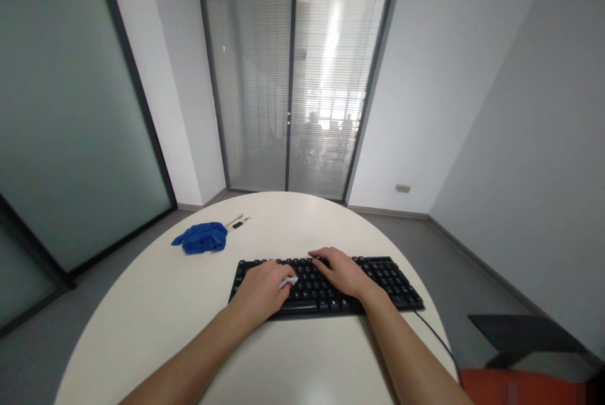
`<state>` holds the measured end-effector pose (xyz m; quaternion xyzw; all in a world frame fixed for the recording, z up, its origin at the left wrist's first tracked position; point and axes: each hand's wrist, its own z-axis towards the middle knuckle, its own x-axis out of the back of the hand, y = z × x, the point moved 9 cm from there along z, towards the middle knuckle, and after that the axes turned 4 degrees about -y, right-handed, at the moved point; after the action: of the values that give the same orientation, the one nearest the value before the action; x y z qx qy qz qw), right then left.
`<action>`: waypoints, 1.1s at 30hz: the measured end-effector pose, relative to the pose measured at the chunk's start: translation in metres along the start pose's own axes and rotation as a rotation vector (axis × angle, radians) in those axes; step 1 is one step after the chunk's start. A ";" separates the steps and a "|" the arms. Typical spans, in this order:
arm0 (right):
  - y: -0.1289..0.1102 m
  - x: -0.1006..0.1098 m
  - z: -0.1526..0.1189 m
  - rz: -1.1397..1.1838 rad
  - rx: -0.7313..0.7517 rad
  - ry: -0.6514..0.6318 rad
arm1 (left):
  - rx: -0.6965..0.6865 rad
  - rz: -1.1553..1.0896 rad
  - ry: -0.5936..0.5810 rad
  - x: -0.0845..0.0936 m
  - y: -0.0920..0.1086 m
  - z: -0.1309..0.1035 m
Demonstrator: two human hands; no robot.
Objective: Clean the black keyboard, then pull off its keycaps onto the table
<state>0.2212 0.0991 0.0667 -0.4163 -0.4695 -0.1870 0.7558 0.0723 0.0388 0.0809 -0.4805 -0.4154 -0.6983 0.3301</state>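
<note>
A black keyboard (pixel 312 307) lies across the white round table, its cable running off to the right. Over its left part is my left hand (pixel 265 288), fingers closed around a small white wad (pixel 288 280) that looks like tissue or cloth. My right hand (pixel 341 271) rests on the upper middle keys, fingers stretched toward the left and nothing visible in them. Farther back on the left lies a crumpled blue cloth (pixel 204 238), with a few thin sticks or brushes (pixel 237 225) beside it.
The round table's bare top (pixel 155 317) carries these things. At the lower right stands a chair with a red seat (pixel 515 387) and black armrest (pixel 524 332). Glass doors with blinds (pixel 290 90) are beyond the table.
</note>
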 end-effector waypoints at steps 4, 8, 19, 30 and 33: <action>0.000 -0.001 0.001 -0.006 -0.005 -0.005 | 0.026 -0.040 0.021 0.009 -0.009 -0.002; -0.001 -0.001 0.001 -0.008 -0.006 -0.016 | 0.128 -0.049 0.198 0.027 -0.033 -0.006; -0.001 -0.002 0.001 -0.014 -0.008 -0.023 | 0.077 -0.024 0.069 0.011 -0.038 0.001; 0.000 -0.003 0.001 -0.026 -0.003 -0.018 | 0.029 -0.050 0.085 0.015 -0.036 -0.002; 0.001 -0.003 0.002 -0.025 -0.003 -0.021 | 0.069 -0.043 0.189 0.022 -0.043 -0.002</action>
<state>0.2190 0.1006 0.0638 -0.4134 -0.4825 -0.1929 0.7477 0.0279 0.0546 0.0903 -0.3919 -0.4161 -0.7328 0.3691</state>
